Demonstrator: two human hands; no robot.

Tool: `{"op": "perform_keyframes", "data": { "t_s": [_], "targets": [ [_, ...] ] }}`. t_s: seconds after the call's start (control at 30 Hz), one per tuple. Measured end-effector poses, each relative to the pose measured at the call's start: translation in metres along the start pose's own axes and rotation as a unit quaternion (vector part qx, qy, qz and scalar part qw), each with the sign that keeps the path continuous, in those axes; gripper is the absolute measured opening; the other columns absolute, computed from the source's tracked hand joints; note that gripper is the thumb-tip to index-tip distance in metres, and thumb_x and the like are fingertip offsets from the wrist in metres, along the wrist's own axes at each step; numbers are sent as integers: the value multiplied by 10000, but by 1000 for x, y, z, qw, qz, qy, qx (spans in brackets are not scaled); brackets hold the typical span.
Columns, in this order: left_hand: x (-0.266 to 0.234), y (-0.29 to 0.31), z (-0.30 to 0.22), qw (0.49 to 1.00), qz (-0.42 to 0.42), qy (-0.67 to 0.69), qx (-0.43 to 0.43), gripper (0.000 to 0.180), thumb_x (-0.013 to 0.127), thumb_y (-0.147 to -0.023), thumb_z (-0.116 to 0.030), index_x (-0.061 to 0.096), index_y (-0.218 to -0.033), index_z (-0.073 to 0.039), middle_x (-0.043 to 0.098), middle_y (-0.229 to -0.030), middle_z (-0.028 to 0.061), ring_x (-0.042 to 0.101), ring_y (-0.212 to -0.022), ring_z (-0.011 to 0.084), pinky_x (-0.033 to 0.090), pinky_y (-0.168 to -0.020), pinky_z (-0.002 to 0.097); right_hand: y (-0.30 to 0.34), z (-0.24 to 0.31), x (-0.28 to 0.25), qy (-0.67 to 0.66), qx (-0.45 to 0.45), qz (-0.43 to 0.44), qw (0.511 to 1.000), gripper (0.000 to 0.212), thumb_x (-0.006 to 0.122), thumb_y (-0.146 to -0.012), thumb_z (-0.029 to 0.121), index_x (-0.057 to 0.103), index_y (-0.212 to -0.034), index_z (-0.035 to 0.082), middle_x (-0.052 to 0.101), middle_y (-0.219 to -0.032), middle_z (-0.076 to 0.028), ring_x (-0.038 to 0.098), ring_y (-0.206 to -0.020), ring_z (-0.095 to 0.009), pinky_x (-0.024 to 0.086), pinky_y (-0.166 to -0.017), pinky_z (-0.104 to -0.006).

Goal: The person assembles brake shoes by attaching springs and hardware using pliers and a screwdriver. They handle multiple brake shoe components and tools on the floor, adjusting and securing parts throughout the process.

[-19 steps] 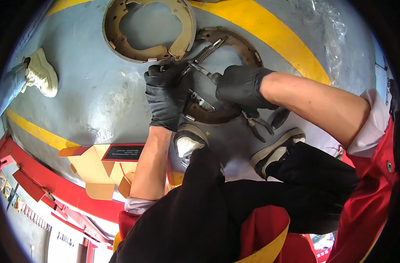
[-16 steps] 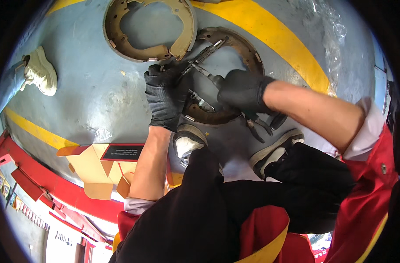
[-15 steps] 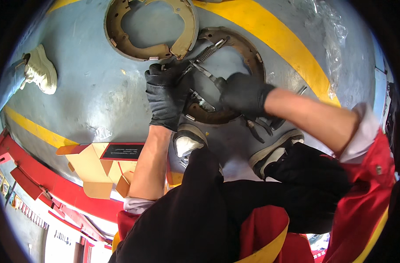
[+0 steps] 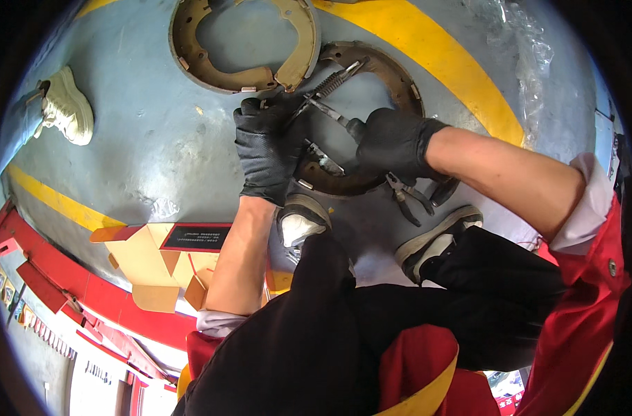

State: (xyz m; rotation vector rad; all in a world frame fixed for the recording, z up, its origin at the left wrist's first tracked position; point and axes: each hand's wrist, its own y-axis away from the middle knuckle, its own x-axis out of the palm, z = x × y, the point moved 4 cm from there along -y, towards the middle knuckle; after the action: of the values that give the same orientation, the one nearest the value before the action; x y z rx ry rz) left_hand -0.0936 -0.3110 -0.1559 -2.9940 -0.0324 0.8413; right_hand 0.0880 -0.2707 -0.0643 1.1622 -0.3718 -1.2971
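Observation:
My left hand [image 4: 269, 149], in a black glove, is closed around the lower end of a spring-wrapped rod [image 4: 332, 82], which looks like a brake adjuster. Its far end reaches over an old brown brake shoe [image 4: 392, 73]. In my gloved right hand [image 4: 397, 144] is the black handle of a tool with a metal shaft [image 4: 331, 111]. The shaft's tip meets the rod close to my left fingers; its exact kind is unclear. Below the hands, a second brown brake shoe [image 4: 340, 184] lies on the floor, with a small metal part [image 4: 324, 159] beside it.
Lighter tan brake shoes [image 4: 191, 59] form a ring at the top. Pliers [image 4: 406, 197] and a dark handle [image 4: 444, 191] lie by my right shoe. An opened cardboard box [image 4: 153, 260] sits lower left. Another person's shoe [image 4: 67, 111] stands left; clear plastic [image 4: 534, 59] lies right.
The view has shifted slightly. My right hand was blurred and now shows sharply, with the tool's tip still at the rod. My left hand keeps its hold.

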Motion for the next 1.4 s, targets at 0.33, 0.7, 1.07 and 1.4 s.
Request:
{"op": "perform_keyframes", "data": {
  "t_s": [0.33,0.7,1.07,1.4],
  "targets": [
    [-1,0,-3,999,11,-45,-17,300,837,-798,-234,836,-1084,-146,723,-1030,146,626,-1010,345,517,-901,447,6,7,-16,-32,16,44,998,328,652,-872,225,774,-1038,-29,759,-1001,-257,751,-967,-418,591,-859,-480],
    [-5,-2,-14,998,14,-61,-1,313,809,-820,-280,832,-1099,-140,720,-1042,157,626,-996,354,506,-913,455,-1,-8,8,-63,15,0,998,344,643,-900,267,790,-1007,-25,753,-1009,-271,754,-953,-427,590,-860,-479],
    [-3,0,-8,996,13,-86,-3,344,825,-798,-258,829,-1126,-155,712,-1054,142,621,-1020,346,504,-927,450,2,-5,5,-45,-7,-25,999,369,646,-904,233,762,-1069,-75,748,-1047,-289,754,-990,-425,593,-872,-478],
    [-3,0,-7,998,19,-48,-36,351,831,-798,-257,832,-1136,-165,720,-1072,134,620,-1052,336,510,-933,444,0,-2,4,29,-33,-22,999,295,673,-859,208,797,-993,-24,757,-1040,-268,758,-965,-426,599,-853,-467]
  ]
}}
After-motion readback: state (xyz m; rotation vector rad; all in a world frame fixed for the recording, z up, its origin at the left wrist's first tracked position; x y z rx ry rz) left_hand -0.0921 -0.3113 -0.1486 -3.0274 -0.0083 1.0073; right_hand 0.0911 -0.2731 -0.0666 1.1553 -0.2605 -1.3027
